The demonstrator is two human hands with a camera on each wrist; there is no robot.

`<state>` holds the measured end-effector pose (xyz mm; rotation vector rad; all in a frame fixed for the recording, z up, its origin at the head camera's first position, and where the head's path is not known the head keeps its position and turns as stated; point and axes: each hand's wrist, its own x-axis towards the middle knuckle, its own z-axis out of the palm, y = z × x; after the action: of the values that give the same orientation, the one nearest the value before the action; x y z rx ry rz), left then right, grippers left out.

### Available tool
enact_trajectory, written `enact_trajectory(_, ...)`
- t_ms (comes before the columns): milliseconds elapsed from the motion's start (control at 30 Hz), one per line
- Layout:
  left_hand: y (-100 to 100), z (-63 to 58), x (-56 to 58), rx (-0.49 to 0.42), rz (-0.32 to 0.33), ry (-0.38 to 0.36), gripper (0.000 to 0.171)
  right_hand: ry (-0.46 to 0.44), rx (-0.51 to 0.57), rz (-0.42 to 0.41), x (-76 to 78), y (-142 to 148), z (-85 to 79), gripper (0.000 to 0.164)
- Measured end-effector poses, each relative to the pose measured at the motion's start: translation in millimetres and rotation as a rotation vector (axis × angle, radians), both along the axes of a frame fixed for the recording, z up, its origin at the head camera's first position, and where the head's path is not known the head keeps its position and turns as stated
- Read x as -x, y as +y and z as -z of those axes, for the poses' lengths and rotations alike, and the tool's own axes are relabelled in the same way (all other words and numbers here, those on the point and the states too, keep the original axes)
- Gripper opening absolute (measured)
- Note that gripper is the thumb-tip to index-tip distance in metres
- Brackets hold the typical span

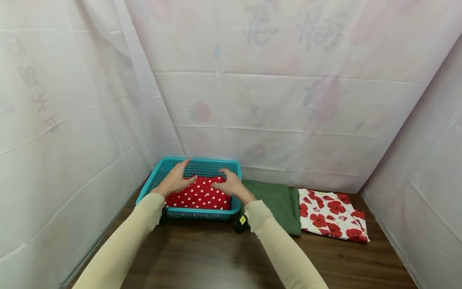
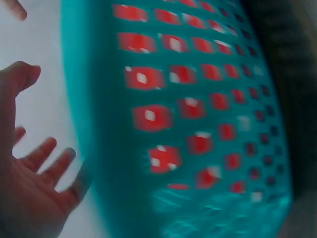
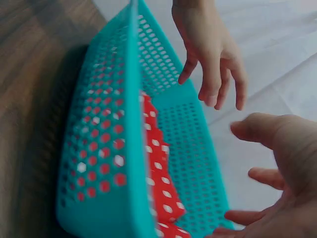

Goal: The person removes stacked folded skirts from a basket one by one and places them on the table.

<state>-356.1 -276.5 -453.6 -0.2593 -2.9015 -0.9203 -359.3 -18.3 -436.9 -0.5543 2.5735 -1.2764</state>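
Observation:
Red cloth with white polka dots lies inside a turquoise plastic basket at the back left of the table. My left hand hovers over the basket's left part, fingers spread and thumb toward the middle. Opposite it, my right hand is above the right part, fingers apart and loosely bent. Neither hand holds anything. In the right wrist view the right hand and left hand face each other above the basket, apart from the dotted cloth.
Folded green cloth lies right of the basket. Beside it is a folded white cloth with red flowers. White printed curtains surround the brown wooden table at the back and both sides.

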Motion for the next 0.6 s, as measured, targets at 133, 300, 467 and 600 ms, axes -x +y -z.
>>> enact_trajectory(133,-10,16.9,-5.5,0.045,-0.065,-0.120,0.103,-0.084,-0.055,0.046,-5.8,-12,15.4,0.084)
enact_trajectory(300,-14,28.6,-10.8,0.070,-0.098,-0.253,0.119,-0.179,-0.044,0.162,-10.7,-21,25.7,0.097)
enact_trajectory(467,-16,37.1,-15.3,0.055,-0.141,-0.370,0.124,-0.223,-0.049,0.241,-14.2,-27,30.1,0.104)
enact_trajectory(600,-22,45.5,-15.7,0.015,-0.162,-0.403,0.121,-0.237,-0.057,0.269,-16.6,-29,30.8,0.105)
